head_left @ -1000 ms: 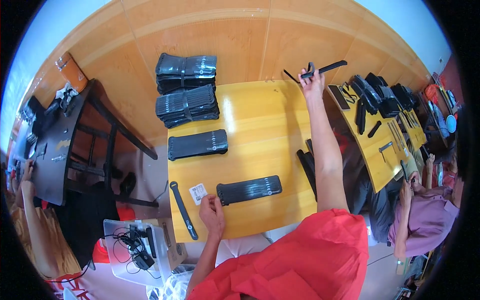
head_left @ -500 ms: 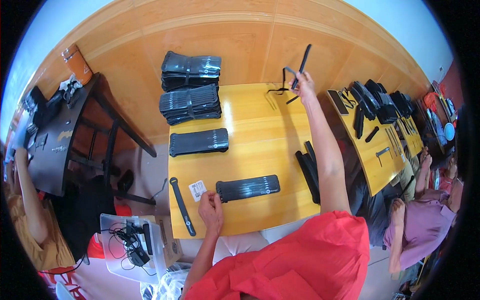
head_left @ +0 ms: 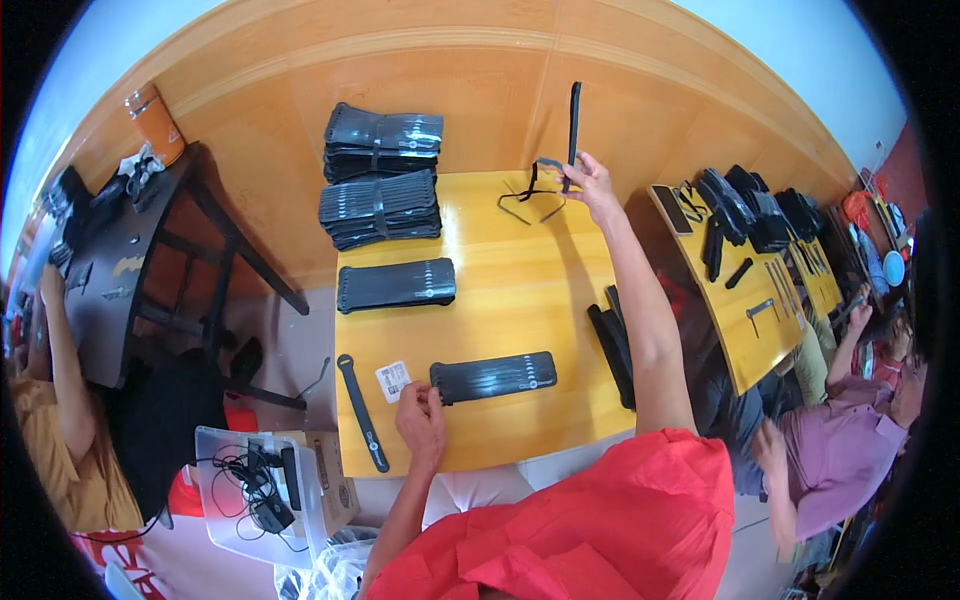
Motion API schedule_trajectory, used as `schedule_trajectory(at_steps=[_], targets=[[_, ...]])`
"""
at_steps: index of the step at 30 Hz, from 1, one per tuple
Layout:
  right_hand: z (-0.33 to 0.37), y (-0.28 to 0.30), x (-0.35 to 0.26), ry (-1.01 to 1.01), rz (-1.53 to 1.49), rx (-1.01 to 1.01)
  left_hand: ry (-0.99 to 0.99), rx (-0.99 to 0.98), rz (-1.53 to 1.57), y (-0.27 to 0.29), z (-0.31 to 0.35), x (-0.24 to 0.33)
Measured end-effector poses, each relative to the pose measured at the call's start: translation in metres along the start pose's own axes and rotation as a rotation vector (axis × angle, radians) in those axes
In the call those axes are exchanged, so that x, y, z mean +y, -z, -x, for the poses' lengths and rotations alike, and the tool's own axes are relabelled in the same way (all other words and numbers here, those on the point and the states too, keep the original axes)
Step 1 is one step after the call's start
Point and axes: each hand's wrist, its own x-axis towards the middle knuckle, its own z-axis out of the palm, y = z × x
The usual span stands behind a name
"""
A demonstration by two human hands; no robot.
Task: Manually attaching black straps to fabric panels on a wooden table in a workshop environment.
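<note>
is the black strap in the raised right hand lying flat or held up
Held up: the right hand grips the black strap above the yellow table, its end pointing upward.

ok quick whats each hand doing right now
Left hand: fingers closed on the end of the flat black bundle on the yellow table.
Right hand: raised, closed on a thin black strap.
</note>
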Motion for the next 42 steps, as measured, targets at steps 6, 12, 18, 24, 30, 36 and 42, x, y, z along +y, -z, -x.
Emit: schedule_trajectory(at_steps=[6,12,18,24,30,36,42], targets=[[0.045,-0.001,-0.060,0.084,-0.158,-0.145,0.009,-0.001,0.025,0.000,-0.002,0.000],[0.084,-0.017,-0.104,0.241,-0.046,-0.105,-0.036,-0.010,0.000,-0.003,-0.006,-0.003],[0.110,-0.026,-0.129,0.306,-0.093,-0.106,-0.044,-0.024,0.003,-0.001,-0.002,-0.002],[0.136,-0.032,-0.148,0.342,-0.099,-0.074,-0.046,-0.022,-0.018,-0.001,-0.001,-0.004],[0.161,-0.042,-0.162,0.354,-0.096,-0.071,-0.024,-0.021,-0.041,0.000,0.001,-0.005],[0.178,-0.038,-0.173,0.361,-0.105,-0.097,-0.069,-0.008,-0.033,-0.002,-0.001,-0.003],[0.187,-0.031,-0.174,0.352,-0.078,-0.077,-0.083,0.008,-0.028,0.000,0.000,0.001]])
